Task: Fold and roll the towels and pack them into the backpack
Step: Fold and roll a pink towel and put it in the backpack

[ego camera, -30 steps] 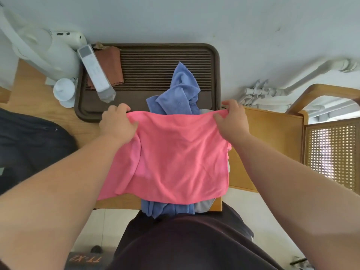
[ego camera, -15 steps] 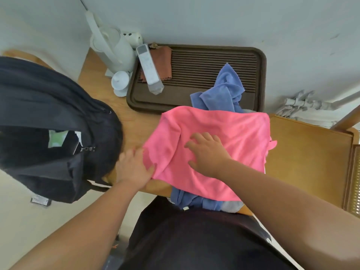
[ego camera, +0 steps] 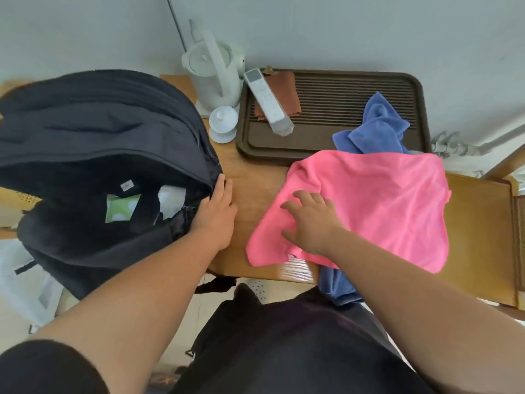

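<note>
Wooden counter (ego camera: 252,191) by grey wall — pink towel (ego camera: 383,211) spread at right, unfolded, pressed under right hand (ego camera: 311,221), fingers flat and splayed. Left hand (ego camera: 216,213) gripping rim of open backpack (ego camera: 99,123), left. Folding barely begun, seemingly — next calls for both hands on it.

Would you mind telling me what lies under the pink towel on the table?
A blue towel shows past the far edge of the pink towel and also below its near edge. Whether that is one towel or several is hidden, as is anything else beneath.
</note>
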`<action>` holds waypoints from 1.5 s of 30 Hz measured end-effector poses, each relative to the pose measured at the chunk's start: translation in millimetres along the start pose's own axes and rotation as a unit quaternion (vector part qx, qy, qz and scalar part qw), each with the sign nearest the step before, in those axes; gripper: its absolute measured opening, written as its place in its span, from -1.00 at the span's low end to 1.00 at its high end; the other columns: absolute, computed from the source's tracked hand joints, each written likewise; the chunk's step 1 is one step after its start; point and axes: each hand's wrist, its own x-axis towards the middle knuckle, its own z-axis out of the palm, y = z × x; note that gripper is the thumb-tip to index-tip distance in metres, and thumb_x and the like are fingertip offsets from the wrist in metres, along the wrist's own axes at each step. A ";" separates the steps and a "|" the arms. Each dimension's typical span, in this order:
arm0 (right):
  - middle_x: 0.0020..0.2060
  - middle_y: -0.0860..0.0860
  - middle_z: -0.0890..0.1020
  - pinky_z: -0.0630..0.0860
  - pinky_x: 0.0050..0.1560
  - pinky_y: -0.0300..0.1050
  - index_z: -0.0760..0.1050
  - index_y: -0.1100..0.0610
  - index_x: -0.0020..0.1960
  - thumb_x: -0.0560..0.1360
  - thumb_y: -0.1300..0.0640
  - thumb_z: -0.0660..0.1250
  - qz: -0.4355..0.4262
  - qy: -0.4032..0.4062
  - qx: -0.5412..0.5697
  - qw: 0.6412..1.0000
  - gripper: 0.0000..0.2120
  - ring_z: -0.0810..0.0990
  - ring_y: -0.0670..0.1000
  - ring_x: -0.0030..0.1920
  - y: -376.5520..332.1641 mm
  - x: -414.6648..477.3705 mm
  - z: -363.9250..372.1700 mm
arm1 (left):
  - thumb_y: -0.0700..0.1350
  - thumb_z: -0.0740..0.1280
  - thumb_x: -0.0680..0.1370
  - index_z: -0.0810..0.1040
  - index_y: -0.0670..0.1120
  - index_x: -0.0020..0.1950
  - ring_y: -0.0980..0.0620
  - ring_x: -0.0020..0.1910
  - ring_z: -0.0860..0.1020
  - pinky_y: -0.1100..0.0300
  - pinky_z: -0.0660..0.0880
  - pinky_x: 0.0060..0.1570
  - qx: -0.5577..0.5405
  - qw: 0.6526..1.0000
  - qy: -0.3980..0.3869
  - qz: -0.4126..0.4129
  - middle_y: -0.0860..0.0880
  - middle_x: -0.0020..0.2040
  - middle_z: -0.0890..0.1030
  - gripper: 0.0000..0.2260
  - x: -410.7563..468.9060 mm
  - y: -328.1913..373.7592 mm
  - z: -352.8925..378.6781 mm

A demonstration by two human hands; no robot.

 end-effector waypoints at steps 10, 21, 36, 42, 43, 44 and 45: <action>0.53 0.05 0.22 0.24 0.41 0.22 0.23 -0.13 0.54 0.52 -0.33 0.21 0.037 -0.060 -0.014 0.997 -0.35 0.23 0.19 0.47 -35.4 19.9 11.7 | -0.12 0.33 0.54 0.31 0.01 0.52 -0.26 0.58 -0.30 -0.04 0.45 0.29 -0.026 1.000 0.008 -0.010 -0.21 0.62 -0.26 -0.46 31.9 -55.1 11.0; 0.54 0.08 0.11 0.16 0.46 0.24 0.27 -0.13 0.50 0.47 -0.29 0.29 0.114 -0.069 0.020 0.991 -0.35 0.11 0.24 0.51 -12.7 30.8 23.8 | 0.24 0.22 0.57 0.42 -0.07 0.39 -0.15 0.29 0.39 -0.07 0.33 0.28 -0.216 0.975 -0.020 0.039 -0.11 0.31 0.46 -0.48 11.4 19.3 -12.6; 0.59 0.08 0.10 0.24 0.49 0.12 0.19 -0.07 0.57 0.54 -0.16 0.29 0.011 -0.077 0.067 0.995 -0.35 0.14 0.18 0.56 39.0 15.7 29.0 | -0.14 0.31 0.51 0.37 -0.03 -0.23 -0.05 -0.30 0.42 0.13 0.25 -0.38 -0.591 0.794 -0.034 -0.137 -0.01 -0.28 0.46 -0.84 16.0 58.2 -16.1; 0.58 -0.05 0.21 0.14 0.52 0.15 0.14 -0.05 0.60 0.55 0.25 0.15 -0.142 -0.004 0.029 0.989 -0.35 0.05 0.12 0.60 20.1 30.1 -3.6 | -0.40 0.29 0.38 0.45 -0.11 -0.21 0.03 -0.29 0.42 0.14 0.38 -0.24 -0.619 0.778 0.107 0.017 0.00 -0.29 0.50 -0.81 -14.1 79.5 -39.2; 0.57 -0.07 0.20 0.11 0.52 0.15 0.13 -0.08 0.60 0.56 0.23 0.15 -0.161 -0.050 -0.040 0.985 -0.36 0.01 0.12 0.60 20.3 30.5 -8.2 | -0.41 0.29 0.36 0.47 -0.11 -0.23 0.07 -0.29 0.43 0.19 0.38 -0.26 -0.619 0.775 0.124 0.025 0.03 -0.29 0.51 -0.80 -17.1 84.8 -38.8; 0.55 -0.06 0.24 0.12 0.51 0.16 0.16 -0.10 0.57 0.57 0.19 0.16 -0.179 -0.087 -0.113 0.974 -0.40 0.03 0.14 0.59 23.5 30.0 -10.2 | -0.42 0.31 0.35 0.48 -0.11 -0.23 0.10 -0.29 0.43 0.27 0.36 -0.27 -0.616 0.776 0.134 0.021 0.05 -0.28 0.51 -0.80 -19.3 89.8 -36.2; 0.50 -0.04 0.30 0.14 0.49 0.17 0.21 -0.12 0.54 0.57 0.16 0.18 -0.187 -0.108 -0.164 0.963 -0.43 0.11 0.16 0.56 28.8 27.6 -10.2 | -0.41 0.33 0.36 0.50 -0.12 -0.22 0.12 -0.30 0.42 0.32 0.33 -0.29 -0.614 0.777 0.135 0.007 0.06 -0.27 0.51 -0.80 -21.2 93.3 -33.5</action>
